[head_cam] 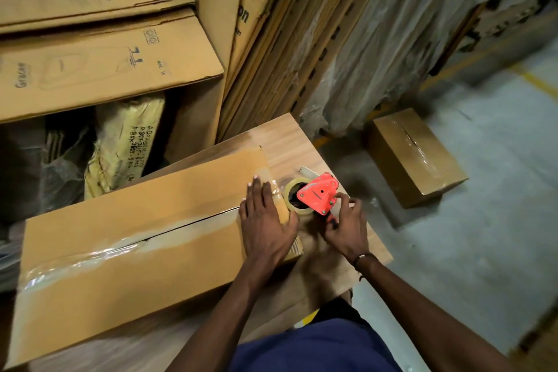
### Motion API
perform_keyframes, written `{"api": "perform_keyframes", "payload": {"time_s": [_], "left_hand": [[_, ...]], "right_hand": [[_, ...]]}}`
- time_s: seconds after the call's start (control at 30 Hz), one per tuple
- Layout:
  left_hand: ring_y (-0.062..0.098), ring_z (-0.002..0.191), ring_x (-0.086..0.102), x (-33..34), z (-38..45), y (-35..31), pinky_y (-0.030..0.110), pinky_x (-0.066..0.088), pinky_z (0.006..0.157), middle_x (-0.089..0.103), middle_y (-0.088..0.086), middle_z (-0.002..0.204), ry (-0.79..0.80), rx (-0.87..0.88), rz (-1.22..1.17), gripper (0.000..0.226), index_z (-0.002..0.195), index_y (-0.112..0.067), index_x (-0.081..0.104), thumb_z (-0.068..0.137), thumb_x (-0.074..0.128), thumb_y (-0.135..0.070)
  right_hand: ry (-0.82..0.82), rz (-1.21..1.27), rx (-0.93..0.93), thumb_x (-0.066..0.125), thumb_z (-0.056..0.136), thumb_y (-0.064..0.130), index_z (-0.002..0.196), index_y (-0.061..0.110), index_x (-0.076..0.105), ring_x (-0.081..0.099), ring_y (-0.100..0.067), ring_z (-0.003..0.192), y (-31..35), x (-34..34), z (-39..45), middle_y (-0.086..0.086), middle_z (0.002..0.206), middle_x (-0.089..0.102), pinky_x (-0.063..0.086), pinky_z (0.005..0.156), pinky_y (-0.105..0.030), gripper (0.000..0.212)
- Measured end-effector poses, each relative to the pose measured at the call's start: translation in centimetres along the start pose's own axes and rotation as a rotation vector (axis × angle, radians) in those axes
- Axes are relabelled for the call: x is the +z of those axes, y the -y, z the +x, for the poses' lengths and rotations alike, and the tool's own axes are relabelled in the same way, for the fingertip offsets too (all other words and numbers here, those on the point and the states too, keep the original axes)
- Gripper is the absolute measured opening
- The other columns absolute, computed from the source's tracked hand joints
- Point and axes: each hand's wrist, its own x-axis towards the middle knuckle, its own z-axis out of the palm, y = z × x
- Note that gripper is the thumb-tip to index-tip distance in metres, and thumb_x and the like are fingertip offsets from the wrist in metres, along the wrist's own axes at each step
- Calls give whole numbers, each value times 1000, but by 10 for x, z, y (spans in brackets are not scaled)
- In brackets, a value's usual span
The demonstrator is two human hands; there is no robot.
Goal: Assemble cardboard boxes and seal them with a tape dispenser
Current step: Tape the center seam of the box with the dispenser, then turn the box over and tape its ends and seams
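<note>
The long cardboard box (pixel 129 238) lies flat on the wooden table (pixel 290 136), its top flaps folded shut, and a strip of clear tape (pixel 126 248) runs along the centre seam from the near end to the far end. That seam looks about covered, though a dark gap shows between the flaps partway along, so the tape may need pressing down there. At the box's far end the left hand (pixel 265 220) lies flat, fingers straight, palm pressing the tape end onto the cardboard. Just beyond that end, resting on the table, sits the orange tape dispenser (pixel 317 193) with its roll beside the box edge; the right hand (pixel 344 226) grasps it, fingers curled about the handle. My read: this box's top seam is at its finishing stroke, with the cut or tear-off left. Past the table's edge, a smaller taped box (pixel 416 157) sits on the floor. Behind the long box, flattened cartons (pixel 99 66) are stacked, apparently waiting.
</note>
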Motion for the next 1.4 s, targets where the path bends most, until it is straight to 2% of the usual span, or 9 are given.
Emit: {"api": "perform_keyframes", "payload": {"time_s": [0.1,0.3,0.63,0.77,0.87,1.0,1.13,1.3,1.4], "left_hand": [[20,158,12,-3,1,5,45,15,127,12,3,173,-17,22,-13,74,161,-18,26,96,35,-52],[18,154,25,-7,5,25,45,22,126,27,2,169,-31,87,-18,62,159,-18,34,99,28,-31],[16,157,14,-5,5,32,40,13,128,18,1,172,-1,130,-74,65,162,-16,28,100,34,-32],[14,157,13,-2,4,32,41,14,129,17,-2,172,-16,106,-92,61,163,-20,26,104,23,-36],[12,157,15,-1,5,34,43,17,128,19,-4,171,-29,116,-117,60,161,-22,29,104,22,-40],[12,156,17,1,3,35,44,19,128,20,-3,171,-52,101,-227,58,163,-22,23,107,32,-37],[16,156,20,-1,0,36,41,24,127,22,1,171,-86,58,-366,62,164,-18,21,107,45,-30],[15,156,17,-5,1,33,42,22,128,18,-3,171,-47,70,-321,65,164,-22,16,106,44,-31],[17,157,16,-10,-1,39,41,15,129,21,3,171,-7,168,-353,66,164,-17,18,104,38,-35]], "right_hand": [[-124,199,-171,55,89,11,134,15,49,56,-29,118,40,-21,-1,-7,131,50,52,97,-42,46],[42,453,-291,51,105,24,144,12,55,61,-13,124,124,-28,-2,-1,136,66,49,105,-29,41],[348,249,24,41,109,36,112,0,65,61,-44,111,167,-4,16,-26,117,68,41,81,-40,44],[592,454,215,27,84,93,119,12,72,65,-33,117,164,-17,24,-14,122,72,48,108,-47,100],[746,653,329,20,101,75,125,23,65,59,-24,121,175,-45,27,-4,124,69,39,116,-46,73],[442,467,199,20,95,83,138,10,59,55,-33,129,184,-51,39,-11,142,60,41,109,-44,94],[532,300,88,20,99,79,116,3,70,61,-38,115,191,-41,26,-21,123,68,43,89,-39,92],[613,358,212,27,89,89,150,2,46,51,-38,136,184,-22,44,-21,151,53,41,115,-46,108],[243,288,-18,46,108,38,160,4,27,53,-40,133,198,-24,24,-22,148,55,43,105,-42,65]]}}
